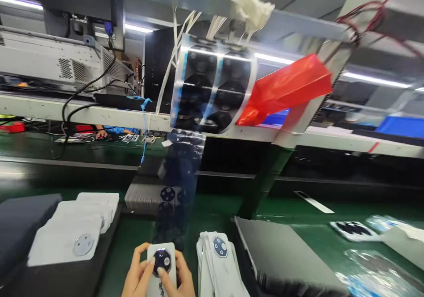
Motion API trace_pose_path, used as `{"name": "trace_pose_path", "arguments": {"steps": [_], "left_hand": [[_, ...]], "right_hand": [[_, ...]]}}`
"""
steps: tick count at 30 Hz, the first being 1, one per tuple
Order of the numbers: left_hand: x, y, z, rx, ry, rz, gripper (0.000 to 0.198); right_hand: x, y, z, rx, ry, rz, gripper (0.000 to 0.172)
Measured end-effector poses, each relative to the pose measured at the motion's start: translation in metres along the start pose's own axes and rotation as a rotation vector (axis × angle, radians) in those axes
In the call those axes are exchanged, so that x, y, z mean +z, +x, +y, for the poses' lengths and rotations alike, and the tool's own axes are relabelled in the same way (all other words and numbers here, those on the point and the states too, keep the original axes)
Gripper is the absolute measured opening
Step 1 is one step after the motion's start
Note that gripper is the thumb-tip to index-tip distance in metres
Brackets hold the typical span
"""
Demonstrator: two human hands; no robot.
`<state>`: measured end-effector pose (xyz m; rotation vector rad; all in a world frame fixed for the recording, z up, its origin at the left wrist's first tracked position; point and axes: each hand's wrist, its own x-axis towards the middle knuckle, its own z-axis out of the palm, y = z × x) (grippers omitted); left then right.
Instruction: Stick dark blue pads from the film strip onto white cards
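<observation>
Low in the head view, my left hand [137, 276] and my right hand [181, 279] hold a white phone [154, 287] upright between them. Both thumbs rest on the dark round camera piece [162, 258] near its top, and the other fingers wrap its sides. Dark writing shows below the camera piece, partly covered by my right thumb. Just beyond the phone hangs a clear strip [185, 173] bearing dark round pieces, running down from a roll [217, 87] of black stickers. To the right of my right hand lies a pile of white phones [220, 268] with grey-blue camera areas.
White phone-shaped panels [71, 233] lie overlapped on a black surface at left. A stack of thin grey sheets [144, 195] stands behind. Right of the phone pile is a dark grey stack [285, 253]. A red plastic piece [288, 89] hangs beside the roll. Clear plastic wrapping [380, 270] lies far right.
</observation>
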<state>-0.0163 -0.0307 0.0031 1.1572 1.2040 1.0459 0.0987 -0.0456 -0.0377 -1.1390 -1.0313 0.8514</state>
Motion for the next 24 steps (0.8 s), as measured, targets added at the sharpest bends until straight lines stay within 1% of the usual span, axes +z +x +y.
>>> {"name": "trace_pose_path", "arguments": {"steps": [2, 4, 8, 11, 15, 18, 22, 24], "left_hand": [[0.002, -0.001, 0.004, 0.021, -0.002, -0.063, 0.061], [0.003, -0.002, 0.005, 0.037, 0.003, -0.104, 0.058], [0.004, -0.001, 0.004, 0.004, -0.028, -0.121, 0.058], [0.005, 0.0, 0.005, 0.005, -0.056, -0.124, 0.059], [0.006, 0.001, 0.003, 0.011, -0.083, -0.191, 0.059], [0.009, 0.0, -0.005, 0.038, -0.099, -0.234, 0.06], [0.012, 0.0, -0.024, 0.116, -0.037, -0.217, 0.061], [0.004, 0.005, -0.03, 0.042, -0.04, -0.207, 0.063]], "right_hand": [[-0.003, 0.0, -0.008, 0.044, -0.013, -0.003, 0.051], [-0.007, 0.001, -0.017, 0.067, -0.023, -0.033, 0.049], [-0.014, 0.001, -0.026, 0.084, -0.022, -0.169, 0.045], [-0.018, 0.002, -0.025, 0.129, -0.01, -0.2, 0.05], [-0.021, 0.005, -0.022, 0.188, 0.028, -0.154, 0.058], [-0.021, 0.007, -0.018, 0.224, 0.039, -0.102, 0.063], [-0.02, 0.0, -0.004, 0.226, -0.008, 0.022, 0.059], [-0.018, -0.004, 0.004, 0.297, 0.0, 0.06, 0.053]]}}
